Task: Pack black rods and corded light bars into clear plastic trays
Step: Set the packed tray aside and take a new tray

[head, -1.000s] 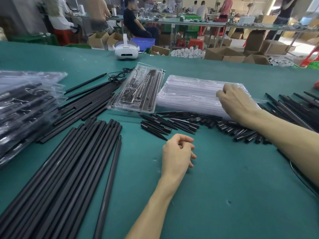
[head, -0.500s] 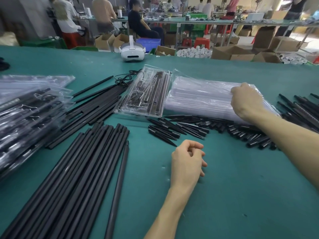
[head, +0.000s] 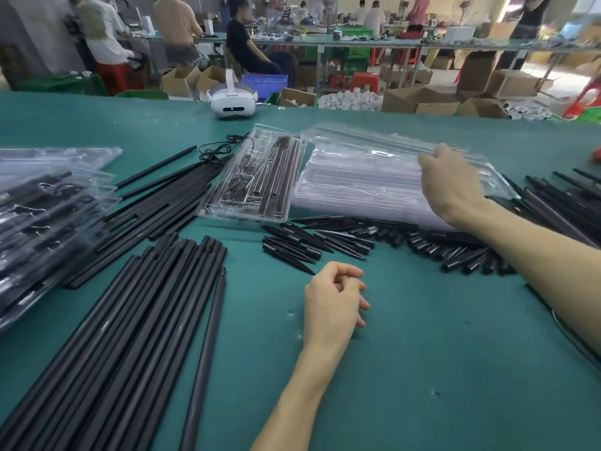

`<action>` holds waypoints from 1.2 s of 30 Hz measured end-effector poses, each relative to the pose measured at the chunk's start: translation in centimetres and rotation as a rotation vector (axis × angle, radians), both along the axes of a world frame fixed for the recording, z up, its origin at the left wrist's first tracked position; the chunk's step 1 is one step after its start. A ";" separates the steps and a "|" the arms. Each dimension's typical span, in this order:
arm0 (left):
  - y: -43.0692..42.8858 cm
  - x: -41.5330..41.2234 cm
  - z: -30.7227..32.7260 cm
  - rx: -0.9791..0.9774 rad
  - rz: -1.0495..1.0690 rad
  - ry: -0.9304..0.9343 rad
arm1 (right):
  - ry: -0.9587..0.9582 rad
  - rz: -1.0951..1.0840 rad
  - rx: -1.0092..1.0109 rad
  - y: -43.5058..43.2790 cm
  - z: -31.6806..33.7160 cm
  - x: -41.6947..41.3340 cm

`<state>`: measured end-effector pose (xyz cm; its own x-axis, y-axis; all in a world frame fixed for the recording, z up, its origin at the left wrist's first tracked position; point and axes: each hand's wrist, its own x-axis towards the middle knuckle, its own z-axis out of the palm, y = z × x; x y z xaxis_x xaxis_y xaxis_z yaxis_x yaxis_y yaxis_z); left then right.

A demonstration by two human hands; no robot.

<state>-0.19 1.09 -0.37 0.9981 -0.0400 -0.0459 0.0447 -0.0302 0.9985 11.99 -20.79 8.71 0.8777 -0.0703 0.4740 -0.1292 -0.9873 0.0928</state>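
Observation:
My right hand [head: 450,185] grips the top clear tray [head: 374,148] of a stack of empty trays [head: 351,190], its near-right edge raised off the stack. My left hand [head: 333,299] rests on the green table with fingers loosely curled, holding nothing. A packed clear tray [head: 257,177] with rods and a cord lies left of the stack. Long black rods [head: 123,320] lie in a bundle at the lower left. Short black tapered pieces [head: 341,239] are strewn in front of the stack.
Filled trays [head: 45,209] are piled at the far left. More black rods [head: 559,203] lie at the right. A white headset [head: 231,100] and a coiled black cord [head: 218,149] sit toward the table's far edge. People work at benches behind.
My right hand has lifted the top tray's edge off the stack. The left hand has stayed in place. The camera has tilted slightly.

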 end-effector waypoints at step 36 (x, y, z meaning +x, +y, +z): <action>11.0 -3.9 4.6 -0.319 -0.028 0.154 | 0.374 0.194 0.488 7.0 -7.5 -37.2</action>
<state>-4.08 12.11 4.21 0.9788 -0.1038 -0.1767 0.1992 0.2791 0.9394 -25.26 -13.83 1.20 0.9959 -0.0239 0.0869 0.0099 -0.9296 -0.3684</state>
